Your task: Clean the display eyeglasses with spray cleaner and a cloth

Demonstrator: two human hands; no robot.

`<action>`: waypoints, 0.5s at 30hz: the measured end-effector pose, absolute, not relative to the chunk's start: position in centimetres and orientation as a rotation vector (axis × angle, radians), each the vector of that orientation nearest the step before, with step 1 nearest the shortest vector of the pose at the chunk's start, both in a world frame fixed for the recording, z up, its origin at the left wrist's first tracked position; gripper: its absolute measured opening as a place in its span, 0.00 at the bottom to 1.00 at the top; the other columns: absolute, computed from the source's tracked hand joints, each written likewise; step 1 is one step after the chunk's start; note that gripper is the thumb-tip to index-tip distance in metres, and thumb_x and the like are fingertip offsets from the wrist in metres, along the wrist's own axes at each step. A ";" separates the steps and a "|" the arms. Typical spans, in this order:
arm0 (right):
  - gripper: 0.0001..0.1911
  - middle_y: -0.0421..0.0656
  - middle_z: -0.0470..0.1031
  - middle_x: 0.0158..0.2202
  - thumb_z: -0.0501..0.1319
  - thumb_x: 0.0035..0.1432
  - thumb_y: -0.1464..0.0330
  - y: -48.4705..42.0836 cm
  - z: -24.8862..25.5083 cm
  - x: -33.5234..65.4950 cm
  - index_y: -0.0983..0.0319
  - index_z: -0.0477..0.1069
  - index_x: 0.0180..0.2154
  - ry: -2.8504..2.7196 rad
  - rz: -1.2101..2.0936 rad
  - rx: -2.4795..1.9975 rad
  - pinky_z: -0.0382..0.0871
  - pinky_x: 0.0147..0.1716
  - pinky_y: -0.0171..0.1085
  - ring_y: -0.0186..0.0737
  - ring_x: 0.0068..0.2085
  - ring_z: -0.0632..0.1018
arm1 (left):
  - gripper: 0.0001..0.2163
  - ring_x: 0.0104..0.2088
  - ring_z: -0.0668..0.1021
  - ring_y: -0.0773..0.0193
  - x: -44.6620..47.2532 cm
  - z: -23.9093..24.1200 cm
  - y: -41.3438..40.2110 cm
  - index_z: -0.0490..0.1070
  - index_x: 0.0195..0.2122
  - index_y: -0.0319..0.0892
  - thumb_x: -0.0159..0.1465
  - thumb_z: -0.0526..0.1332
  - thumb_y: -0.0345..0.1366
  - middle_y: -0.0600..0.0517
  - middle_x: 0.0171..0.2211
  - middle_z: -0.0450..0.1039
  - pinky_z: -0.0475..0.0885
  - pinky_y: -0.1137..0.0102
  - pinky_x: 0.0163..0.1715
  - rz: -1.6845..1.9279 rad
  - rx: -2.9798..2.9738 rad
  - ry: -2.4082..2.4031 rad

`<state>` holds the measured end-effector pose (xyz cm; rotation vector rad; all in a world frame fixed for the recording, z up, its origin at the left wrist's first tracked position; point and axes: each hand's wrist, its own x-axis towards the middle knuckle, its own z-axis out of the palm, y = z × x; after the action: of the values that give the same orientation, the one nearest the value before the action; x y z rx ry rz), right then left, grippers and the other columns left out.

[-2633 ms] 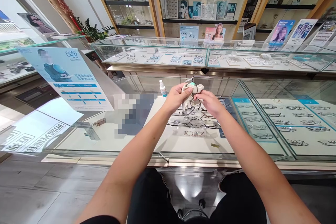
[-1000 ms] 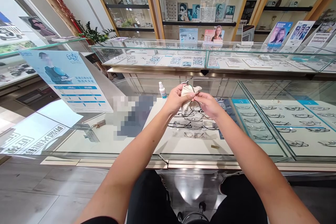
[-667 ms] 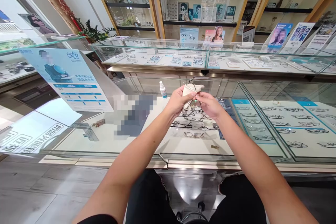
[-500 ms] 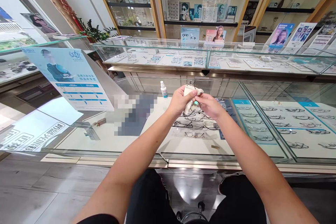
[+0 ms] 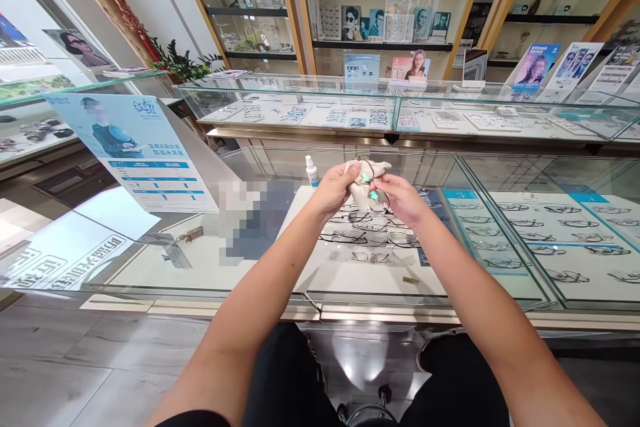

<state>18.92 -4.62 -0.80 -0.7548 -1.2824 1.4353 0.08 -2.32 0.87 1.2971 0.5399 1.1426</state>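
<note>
Glasses (image 5: 366, 177) with a thin dark frame sit between the person's two hands, held up over the glass counter (image 5: 360, 299), with one lens at about 12 o'clock and the other lower, near 5 o'clock, each showing a bright green glint. Closed around a pale cloth (image 5: 361, 200) and the frame, the left hand (image 5: 336, 188) comes in from 9 o'clock, its thumb pressed near the upper lens. Part of the cloth spreads behind the glasses and pokes out toward 2 o'clock, while another fold hangs at 6. At 4 o'clock, the right hand (image 5: 400, 199) pinches the frame with its fingertips; exactly which part they grip is too small to tell. Just past the left hand, at 9 o'clock, a white bottle (image 5: 312, 172) stands upright, and well beyond it a blue and white sign (image 5: 145, 153) leans back. Beneath the hands, toward 6 o'clock, rows of spectacles (image 5: 370, 257) lie in the case, with a small gold label (image 5: 411, 280) at 5. More eyewear (image 5: 550, 251) lies at 3 o'clock, and a leafy plant (image 5: 183, 63) stands at 10.
</note>
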 end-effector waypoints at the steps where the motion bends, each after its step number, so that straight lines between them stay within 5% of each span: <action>1: 0.24 0.42 0.80 0.36 0.82 0.44 0.48 -4.6 -0.7 19.0 0.58 0.81 0.30 -1.275 1.430 -0.751 0.68 0.42 0.40 0.41 0.39 0.74 | 0.31 0.34 0.84 0.59 -0.1 1.0 -2.3 0.83 0.43 0.39 0.53 0.82 0.61 0.46 0.35 0.84 0.78 0.67 0.36 1.111 1.297 0.530; 4: 0.22 0.42 0.79 0.36 0.81 0.45 0.48 -4.7 -0.6 19.0 0.57 0.80 0.30 -1.263 1.438 -0.748 0.67 0.40 0.41 0.41 0.38 0.73 | 0.31 0.35 0.85 0.58 -0.1 1.3 -2.6 0.84 0.50 0.39 0.51 0.85 0.53 0.46 0.38 0.86 0.78 0.66 0.37 1.087 1.322 0.525; 7: 0.21 0.42 0.79 0.36 0.80 0.46 0.49 -4.6 -0.8 18.8 0.57 0.80 0.30 -1.248 1.460 -0.732 0.68 0.41 0.42 0.42 0.39 0.74 | 0.30 0.35 0.83 0.61 0.8 1.0 -2.9 0.84 0.47 0.39 0.48 0.87 0.49 0.47 0.37 0.86 0.78 0.67 0.40 1.199 1.324 0.547; 15: 0.23 0.43 0.80 0.37 0.81 0.46 0.48 -5.0 -1.3 17.7 0.58 0.80 0.30 -1.332 1.477 -0.714 0.69 0.48 0.44 0.45 0.43 0.77 | 0.29 0.21 0.70 0.69 2.2 0.4 -4.2 0.73 0.28 0.42 0.57 0.78 0.65 0.55 0.19 0.72 0.66 0.71 0.23 1.436 1.294 0.696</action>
<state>17.73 -5.00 -1.32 -0.7143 -1.3324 1.4767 2.20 -4.22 0.43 1.2937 0.6958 1.4364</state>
